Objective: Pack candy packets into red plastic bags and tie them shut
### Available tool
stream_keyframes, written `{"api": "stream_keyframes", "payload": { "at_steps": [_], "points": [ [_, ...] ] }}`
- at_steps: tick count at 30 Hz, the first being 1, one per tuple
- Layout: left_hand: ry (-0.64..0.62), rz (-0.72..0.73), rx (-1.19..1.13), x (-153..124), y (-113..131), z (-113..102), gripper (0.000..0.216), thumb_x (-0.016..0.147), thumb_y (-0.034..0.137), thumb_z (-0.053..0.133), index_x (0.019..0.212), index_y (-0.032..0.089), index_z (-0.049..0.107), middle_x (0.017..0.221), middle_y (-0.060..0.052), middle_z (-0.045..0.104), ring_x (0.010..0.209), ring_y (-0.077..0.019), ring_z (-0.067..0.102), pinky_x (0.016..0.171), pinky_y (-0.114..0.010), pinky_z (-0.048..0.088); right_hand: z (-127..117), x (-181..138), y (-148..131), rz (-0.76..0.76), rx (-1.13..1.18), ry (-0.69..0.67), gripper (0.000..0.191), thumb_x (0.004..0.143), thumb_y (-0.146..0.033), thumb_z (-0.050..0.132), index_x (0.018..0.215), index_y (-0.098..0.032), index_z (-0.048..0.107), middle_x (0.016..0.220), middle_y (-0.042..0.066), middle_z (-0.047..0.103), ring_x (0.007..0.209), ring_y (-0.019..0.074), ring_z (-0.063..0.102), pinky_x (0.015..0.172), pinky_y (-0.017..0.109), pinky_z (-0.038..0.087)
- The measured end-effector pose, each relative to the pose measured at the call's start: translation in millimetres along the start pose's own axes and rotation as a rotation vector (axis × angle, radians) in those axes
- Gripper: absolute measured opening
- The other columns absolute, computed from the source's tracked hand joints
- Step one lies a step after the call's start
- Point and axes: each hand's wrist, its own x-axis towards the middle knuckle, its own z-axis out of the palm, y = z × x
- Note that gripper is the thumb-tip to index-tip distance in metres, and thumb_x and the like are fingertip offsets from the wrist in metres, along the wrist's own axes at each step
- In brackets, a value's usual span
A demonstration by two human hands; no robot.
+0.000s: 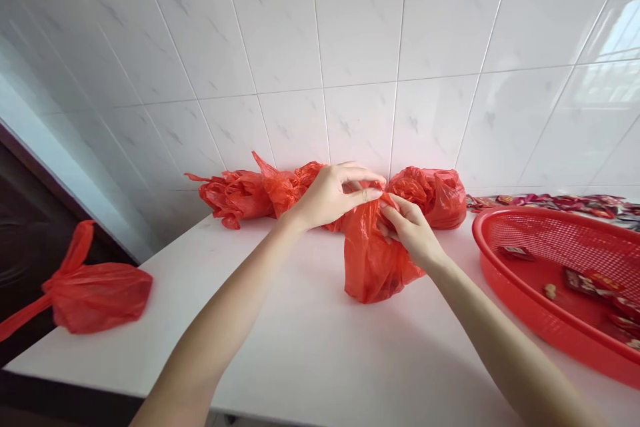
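Observation:
Both hands grip the gathered top of a red plastic bag [375,260] in the middle of the table. My left hand [337,193] pinches the bag's upper edge between thumb and fingers. Close beside it on the right, my right hand [407,227] has its fingers closed on the same bunched plastic. The bag hangs down with its bottom at or just above the table; what it holds is hidden. Behind the hands, several bunched red bags [235,193] line the wall, one of them [447,197] to the right.
A red mesh basket [550,217] with small dark packets stands at the right. More packets [565,202] lie behind it along the wall. A tied red bag [103,297] sits near the left edge of the white table [280,360]. The tiled wall [360,33] closes off the back.

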Motion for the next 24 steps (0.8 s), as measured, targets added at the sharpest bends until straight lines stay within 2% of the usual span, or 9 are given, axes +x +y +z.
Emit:
{"api": "stream_keyframes", "payload": {
  "at_steps": [3,5,9,11,13,16,19,21,24],
  "points": [
    [0.017,0.001,0.131,1,-4,3,0.020,0.079,0.032,0.079,0.097,0.024,0.082,0.101,-0.006,0.077,0.084,-0.0208,0.068,0.074,-0.029,0.052,-1,-2,-3,-0.018,0.004,-0.067,0.036,0.089,-0.050,0.063,0.071,-0.024,0.045,0.055,-0.007,0.041,0.050,0.0107,0.034,0.049,0.026,0.031],
    [-0.001,-0.029,0.166,1,-7,4,0.026,0.080,0.037,0.078,0.102,0.023,0.081,0.088,-0.005,0.076,0.076,-0.0196,0.067,0.068,-0.028,0.050,-2,-3,-4,-0.012,-0.001,-0.078,0.037,0.090,-0.048,0.062,0.069,-0.024,0.044,0.055,-0.007,0.040,0.050,0.0104,0.033,0.050,0.027,0.031],
    [0.029,-0.112,0.195,-2,-14,7,0.032,0.080,0.040,0.077,0.107,0.022,0.076,0.048,0.007,0.050,0.045,-0.0114,0.042,0.049,-0.024,0.032,-6,-5,-10,0.002,-0.057,-0.095,0.037,0.088,-0.045,0.062,0.065,-0.023,0.043,0.056,-0.006,0.036,0.052,0.0105,0.033,0.053,0.028,0.029],
    [0.038,-0.134,0.172,-3,-19,8,0.023,0.081,0.038,0.075,0.098,0.022,0.074,0.046,0.009,0.042,0.043,-0.0097,0.033,0.047,-0.025,0.025,-8,-5,-12,-0.013,-0.135,-0.141,0.031,0.083,-0.038,0.068,0.066,-0.022,0.045,0.059,-0.006,0.037,0.055,0.0105,0.034,0.054,0.028,0.028],
    [0.021,-0.134,0.151,-3,-24,9,0.016,0.082,0.037,0.073,0.080,0.021,0.071,0.049,0.007,0.040,0.045,-0.0096,0.032,0.048,-0.026,0.023,-11,-6,-14,-0.037,-0.251,-0.172,0.028,0.076,-0.028,0.071,0.065,-0.022,0.046,0.061,-0.006,0.036,0.056,0.0100,0.032,0.053,0.028,0.025],
    [-0.035,-0.114,0.126,-4,-30,10,0.045,0.086,0.043,0.067,0.050,0.020,0.051,0.050,0.005,0.033,0.047,-0.0095,0.029,0.050,-0.028,0.020,-15,-4,-13,-0.095,-0.413,-0.130,0.026,0.075,-0.022,0.065,0.061,-0.021,0.044,0.061,-0.006,0.036,0.057,0.0102,0.032,0.053,0.028,0.025],
    [-0.130,-0.172,0.051,-6,-31,10,0.064,0.087,0.051,0.066,0.043,0.020,0.032,0.049,0.005,0.022,0.046,-0.0082,0.019,0.049,-0.029,0.014,-19,-2,-10,-0.156,-0.462,-0.053,0.012,0.077,-0.020,0.060,0.066,-0.020,0.054,0.064,-0.003,0.048,0.062,0.0129,0.042,0.057,0.029,0.034],
    [-0.208,-0.268,-0.046,-9,-32,11,0.064,0.083,0.053,0.072,0.042,0.020,0.035,0.048,0.005,0.025,0.045,-0.0079,0.022,0.048,-0.028,0.016,-20,0,-7,-0.182,-0.446,-0.024,0.004,0.076,-0.017,0.058,0.074,-0.020,0.061,0.070,-0.001,0.058,0.067,0.0156,0.052,0.061,0.030,0.041],
    [-0.306,-0.436,-0.326,-13,-35,13,0.042,0.076,0.051,0.079,0.054,0.020,0.062,0.059,-0.001,0.055,0.055,-0.0138,0.050,0.054,-0.027,0.038,-22,1,-5,-0.223,-0.442,-0.034,0.014,0.076,-0.013,0.055,0.084,-0.021,0.063,0.082,0.002,0.067,0.078,0.0194,0.063,0.070,0.033,0.049]
  ]
}}
